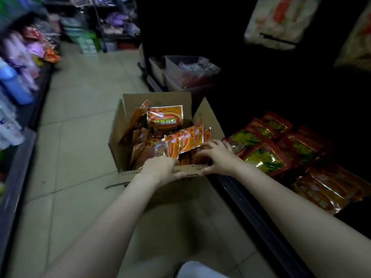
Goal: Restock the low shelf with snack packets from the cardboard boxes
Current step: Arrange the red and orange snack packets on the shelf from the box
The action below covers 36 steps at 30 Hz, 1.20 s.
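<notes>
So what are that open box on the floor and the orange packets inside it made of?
The box looks like plain brown corrugated cardboard: matte, with stiff folded flaps and a perforated tear strip along the near flap. The orange packets look like glossy printed plastic or foil film: they catch the light and have thin silvery sealed edges. Which of the two I cannot tell.

Both forearms are bare, sleeveless; a white garment (197, 269) shows below.
</notes>
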Tool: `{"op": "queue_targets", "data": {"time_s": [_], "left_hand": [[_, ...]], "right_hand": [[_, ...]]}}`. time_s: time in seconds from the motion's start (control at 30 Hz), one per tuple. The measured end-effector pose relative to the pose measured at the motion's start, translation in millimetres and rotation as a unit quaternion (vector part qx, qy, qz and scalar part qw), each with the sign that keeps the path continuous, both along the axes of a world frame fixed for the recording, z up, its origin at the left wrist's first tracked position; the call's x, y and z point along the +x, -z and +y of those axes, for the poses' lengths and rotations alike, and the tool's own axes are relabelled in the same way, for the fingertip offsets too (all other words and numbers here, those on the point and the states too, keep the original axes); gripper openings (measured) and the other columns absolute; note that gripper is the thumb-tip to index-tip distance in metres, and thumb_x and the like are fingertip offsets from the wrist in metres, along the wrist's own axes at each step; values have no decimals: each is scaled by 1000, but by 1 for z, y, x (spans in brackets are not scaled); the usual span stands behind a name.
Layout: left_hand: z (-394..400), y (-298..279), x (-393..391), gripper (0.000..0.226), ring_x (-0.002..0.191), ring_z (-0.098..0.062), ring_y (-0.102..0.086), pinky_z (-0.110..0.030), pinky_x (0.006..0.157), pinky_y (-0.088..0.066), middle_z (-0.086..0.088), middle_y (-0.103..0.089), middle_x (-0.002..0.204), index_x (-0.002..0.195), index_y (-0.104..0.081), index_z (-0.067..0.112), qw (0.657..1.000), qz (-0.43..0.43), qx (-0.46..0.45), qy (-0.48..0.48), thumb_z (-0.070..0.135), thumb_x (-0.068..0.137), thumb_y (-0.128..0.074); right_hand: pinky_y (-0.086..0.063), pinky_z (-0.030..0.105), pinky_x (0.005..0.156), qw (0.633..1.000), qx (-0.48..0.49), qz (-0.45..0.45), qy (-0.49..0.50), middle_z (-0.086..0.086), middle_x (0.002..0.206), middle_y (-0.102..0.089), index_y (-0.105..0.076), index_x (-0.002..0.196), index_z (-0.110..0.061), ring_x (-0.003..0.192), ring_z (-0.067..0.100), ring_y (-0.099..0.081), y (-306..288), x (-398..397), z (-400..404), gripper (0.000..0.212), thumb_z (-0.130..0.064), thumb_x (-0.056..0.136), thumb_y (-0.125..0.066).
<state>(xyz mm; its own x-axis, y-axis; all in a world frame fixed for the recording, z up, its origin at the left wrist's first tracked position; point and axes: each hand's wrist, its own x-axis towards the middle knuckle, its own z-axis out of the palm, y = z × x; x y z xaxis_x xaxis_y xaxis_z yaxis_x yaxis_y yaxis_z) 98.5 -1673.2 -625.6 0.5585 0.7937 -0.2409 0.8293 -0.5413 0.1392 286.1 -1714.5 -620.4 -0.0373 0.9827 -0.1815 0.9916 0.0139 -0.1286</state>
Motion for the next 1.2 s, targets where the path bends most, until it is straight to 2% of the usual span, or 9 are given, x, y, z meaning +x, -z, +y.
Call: {"op": "queue_targets", "data": {"time_s": [0.1,0.27,0.5,0.67,0.73,0.83,1.0,1.1,1.2], "left_hand": [[-8,7,2,41,111,-23,-57,-36,91,-50,-5,-58,125,135,-47,25,998,32,28,36,27,94,-52],[-23,0,6,45,113,-27,-58,-37,92,-50,-10,-57,126,132,-52,19,998,36,56,17,-1,92,-43],[-68,-16,-8,37,111,-28,-57,-36,90,-50,-10,-57,124,131,-52,21,996,49,-3,75,12,95,-46],[-89,-30,-11,53,127,-21,-45,-35,104,-39,-2,-48,137,137,-46,26,979,0,-195,57,54,91,-46],[-87,-30,-12,63,132,-22,-38,-35,107,-33,-1,-40,144,140,-41,27,963,-51,-263,0,64,88,-40],[-73,-17,-8,57,131,-24,-40,-36,107,-37,-6,-37,147,142,-37,23,970,-104,-216,-49,53,94,-39],[-47,10,6,58,130,-26,-42,-35,103,-41,-10,-36,147,146,-29,20,987,-86,-128,-53,30,94,-52],[-37,28,13,71,137,-28,-31,-39,110,-34,-8,-26,152,148,-20,22,986,-87,-127,-63,35,90,-59],[-26,46,23,95,142,-33,-18,-49,113,-27,-8,-12,156,150,-4,25,983,-55,-150,-87,47,81,-65]], "right_hand": [[-9,49,115,996,23,-67,-47,-3,130,-54,-65,111,-25,132,19,-36,-3,-7,-7,34,-47,87,-56],[-40,38,102,991,12,-105,-84,1,124,-61,-56,127,-25,114,21,-56,3,-11,-27,36,-15,93,-51],[-50,29,74,992,-74,-40,-89,4,107,-62,-64,112,-16,96,23,-61,-22,-11,-75,24,-10,90,-55],[-48,31,94,981,-188,35,-37,1,124,-57,-57,125,-17,113,20,-55,-35,-4,-99,43,-24,84,-68],[-39,32,102,961,-224,160,24,0,136,-47,-43,137,-17,126,20,-45,-40,-1,-99,63,-36,83,-67],[-41,34,101,939,-81,301,147,4,137,-43,-39,139,-12,126,24,-45,-32,3,-86,62,-38,87,-62],[-30,39,109,936,-40,230,265,15,144,-35,-28,142,-7,134,30,-33,10,2,-47,73,-21,83,-69],[-36,40,105,915,29,282,288,15,138,-42,-28,144,-14,128,30,-43,27,-1,-29,73,-11,82,-69],[-48,42,94,949,34,220,225,13,123,-58,-37,137,-20,111,32,-58,33,-5,-20,55,-14,88,-62]]}}
